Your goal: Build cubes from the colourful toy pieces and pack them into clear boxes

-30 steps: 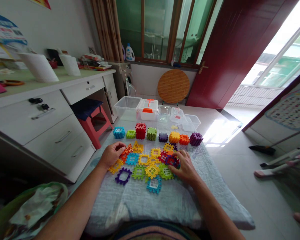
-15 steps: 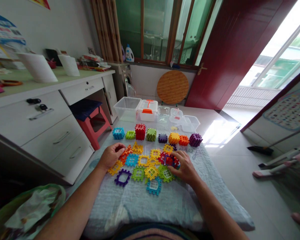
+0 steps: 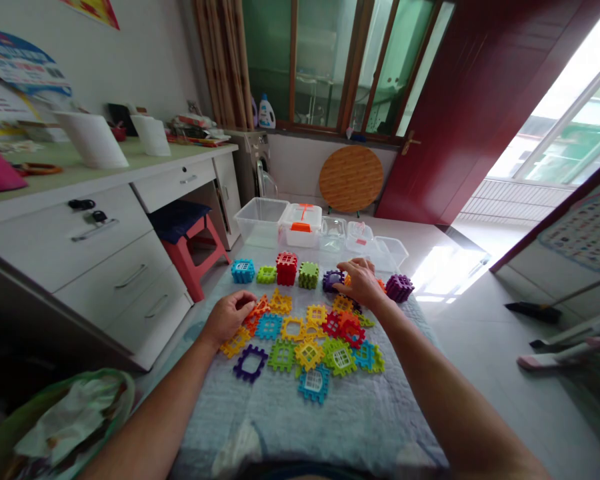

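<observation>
A row of colourful plastic cubes stands at the far edge of a quilted grey cloth (image 3: 330,420): blue cube (image 3: 243,271), small green cube (image 3: 267,274), red cube (image 3: 287,268), green cube (image 3: 309,275), small purple cube (image 3: 333,279), larger purple cube (image 3: 399,287). My right hand (image 3: 363,283) reaches into this row with bent fingers closed over an orange cube, which it mostly hides. Nearer to me lies a spread of flat window-shaped tiles (image 3: 310,333). My left hand (image 3: 229,317) rests at the spread's left edge, fingers curled on an orange tile (image 3: 258,309).
Clear plastic bins (image 3: 260,220) and a white box with an orange latch (image 3: 303,227) sit on the floor beyond the cloth. A white desk with drawers (image 3: 105,267) and a red stool (image 3: 190,233) stand to the left. A green bag (image 3: 55,420) lies near left.
My right hand left the red and purple tiles at the right of the spread and moved forward to the cube row. My left hand stayed put. The camera tilted slightly.
</observation>
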`<state>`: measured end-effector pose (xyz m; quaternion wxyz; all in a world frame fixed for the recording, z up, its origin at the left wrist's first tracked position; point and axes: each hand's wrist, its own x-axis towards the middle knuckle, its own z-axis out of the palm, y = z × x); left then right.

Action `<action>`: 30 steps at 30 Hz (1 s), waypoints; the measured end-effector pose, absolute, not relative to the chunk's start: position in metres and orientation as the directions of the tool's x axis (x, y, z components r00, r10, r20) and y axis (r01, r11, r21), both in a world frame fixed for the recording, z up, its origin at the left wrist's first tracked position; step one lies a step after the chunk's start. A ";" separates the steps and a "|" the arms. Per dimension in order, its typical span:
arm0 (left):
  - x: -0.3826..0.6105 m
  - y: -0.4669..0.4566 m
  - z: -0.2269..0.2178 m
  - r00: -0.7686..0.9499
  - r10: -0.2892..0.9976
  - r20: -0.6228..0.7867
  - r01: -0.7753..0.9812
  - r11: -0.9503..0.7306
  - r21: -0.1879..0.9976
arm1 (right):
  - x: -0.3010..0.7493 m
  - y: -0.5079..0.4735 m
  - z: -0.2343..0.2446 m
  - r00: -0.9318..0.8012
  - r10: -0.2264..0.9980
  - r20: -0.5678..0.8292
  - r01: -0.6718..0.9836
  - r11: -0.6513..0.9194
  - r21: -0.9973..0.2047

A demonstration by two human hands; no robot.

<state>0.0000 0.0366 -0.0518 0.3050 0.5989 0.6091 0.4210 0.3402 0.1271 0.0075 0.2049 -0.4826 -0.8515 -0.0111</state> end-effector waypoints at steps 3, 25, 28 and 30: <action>0.000 0.036 -0.051 -0.103 0.987 0.122 0.470 -0.060 0.880 | 0.337 0.139 0.000 -0.451 0.833 0.320 0.839 0.518 -0.167; 0.003 0.033 -0.046 -0.099 0.989 0.112 0.451 -0.056 0.891 | 0.320 0.104 0.009 -0.481 0.817 0.318 0.828 0.542 -0.141; 0.001 0.032 -0.045 -0.097 0.989 0.108 0.418 -0.058 0.906 | 0.325 0.070 0.012 -0.555 0.773 0.308 0.756 0.623 -0.201; -0.001 0.032 -0.046 -0.093 0.991 0.101 0.388 -0.057 0.920 | 0.331 0.050 0.009 -0.555 0.772 0.310 0.738 0.629 -0.244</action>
